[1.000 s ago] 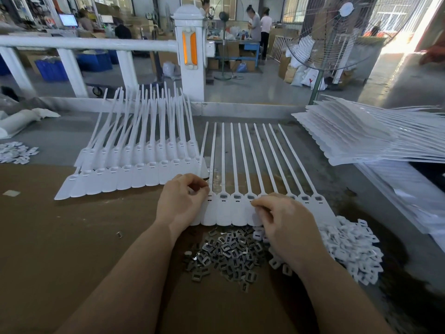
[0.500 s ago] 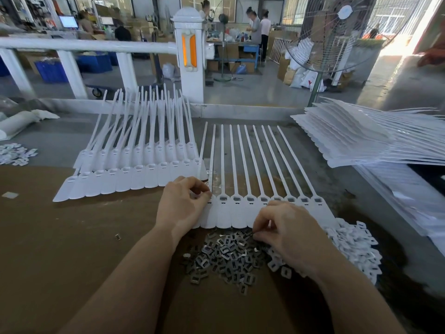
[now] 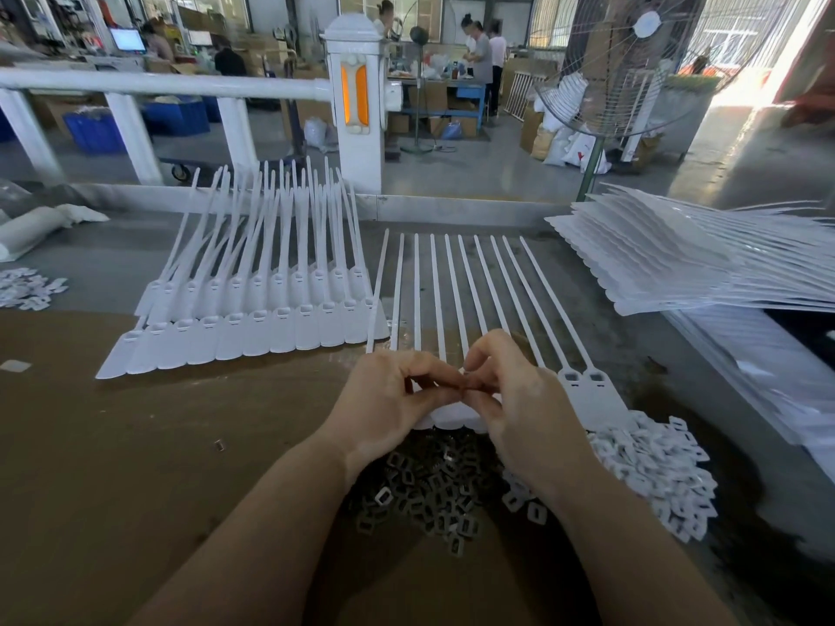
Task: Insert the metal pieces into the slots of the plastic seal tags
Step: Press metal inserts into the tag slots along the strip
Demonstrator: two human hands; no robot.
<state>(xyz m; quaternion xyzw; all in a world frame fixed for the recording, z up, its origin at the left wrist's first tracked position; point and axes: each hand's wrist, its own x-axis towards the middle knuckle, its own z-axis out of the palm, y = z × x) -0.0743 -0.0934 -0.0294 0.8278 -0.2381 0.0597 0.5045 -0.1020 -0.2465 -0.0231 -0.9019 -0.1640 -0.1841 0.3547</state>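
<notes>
Factory floor for sure: past the hands there's workers at a bench [image 3: 445, 90], blue crates [image 3: 92, 131], big pedestal fan [image 3: 641, 61].

2 bare forearms, no sleeves/gloves/rings.

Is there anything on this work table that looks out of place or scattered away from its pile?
Yes, one small thing. A single metal piece lies alone on the brown cardboard, left of the left hand, well apart from the metal pieces pile beneath the hands. Nothing looks damaged.
</notes>
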